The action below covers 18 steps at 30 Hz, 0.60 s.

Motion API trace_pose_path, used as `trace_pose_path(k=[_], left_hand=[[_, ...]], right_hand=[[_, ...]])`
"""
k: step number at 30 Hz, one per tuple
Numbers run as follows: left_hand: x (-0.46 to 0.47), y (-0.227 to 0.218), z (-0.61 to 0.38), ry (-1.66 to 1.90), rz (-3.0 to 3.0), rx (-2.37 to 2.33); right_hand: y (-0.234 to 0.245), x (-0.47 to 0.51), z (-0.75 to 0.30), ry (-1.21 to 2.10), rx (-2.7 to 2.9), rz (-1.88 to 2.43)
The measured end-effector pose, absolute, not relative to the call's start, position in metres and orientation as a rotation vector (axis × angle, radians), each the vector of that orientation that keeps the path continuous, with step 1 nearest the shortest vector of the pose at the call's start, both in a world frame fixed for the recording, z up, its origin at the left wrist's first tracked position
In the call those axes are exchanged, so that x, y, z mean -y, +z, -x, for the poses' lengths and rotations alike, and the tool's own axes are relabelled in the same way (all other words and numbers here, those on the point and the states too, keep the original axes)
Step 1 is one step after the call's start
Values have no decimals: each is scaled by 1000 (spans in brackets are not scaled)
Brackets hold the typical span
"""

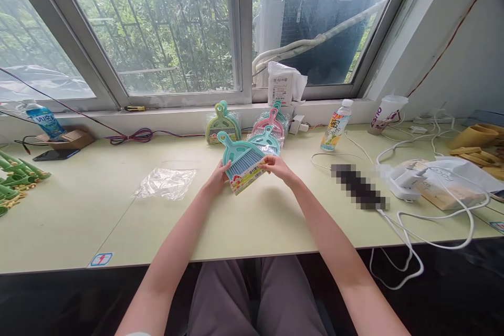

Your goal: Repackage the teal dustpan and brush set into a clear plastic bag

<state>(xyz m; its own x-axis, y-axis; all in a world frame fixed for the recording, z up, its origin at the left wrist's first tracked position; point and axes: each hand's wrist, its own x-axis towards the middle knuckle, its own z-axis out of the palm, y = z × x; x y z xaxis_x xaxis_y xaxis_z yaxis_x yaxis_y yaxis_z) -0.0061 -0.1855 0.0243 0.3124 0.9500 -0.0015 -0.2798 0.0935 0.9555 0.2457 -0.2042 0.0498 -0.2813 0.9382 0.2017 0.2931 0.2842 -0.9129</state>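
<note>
A teal mini dustpan and brush set (pixel 240 155) is held tilted above the table, its handle toward the upper left. A printed card label (pixel 248 177) covers its lower edge. My left hand (pixel 219 176) grips the set's left side, fingers closed on it. On the other side, my right hand (pixel 276 166) pinches the right end of the label and pan edge. Just behind stand several wrapped sets: a green one (pixel 223 123), a pink one (pixel 271 125) and a teal one (pixel 266 140). A crumpled clear plastic bag (pixel 165 182) lies left of my hands.
A juice bottle (pixel 336 126) and a plastic cup (pixel 388 114) stand at the back right. White cables (pixel 437 244) and a power strip (pixel 405 181) lie right. At left are a phone (pixel 57 154), a blue bottle (pixel 46 122) and green sticks (pixel 19 181). A white package (pixel 284 84) sits by the window.
</note>
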Motion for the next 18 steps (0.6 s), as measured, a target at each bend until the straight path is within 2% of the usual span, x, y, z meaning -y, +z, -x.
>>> trace_pose_path(k=[6, 18], left_hand=[[198, 30, -5, 935, -1200, -728], [200, 30, -9, 994, -1263, -813]], right_hand=[[39, 204, -232, 543, 1624, 1494], [43, 216, -225, 153, 1759, 1606]])
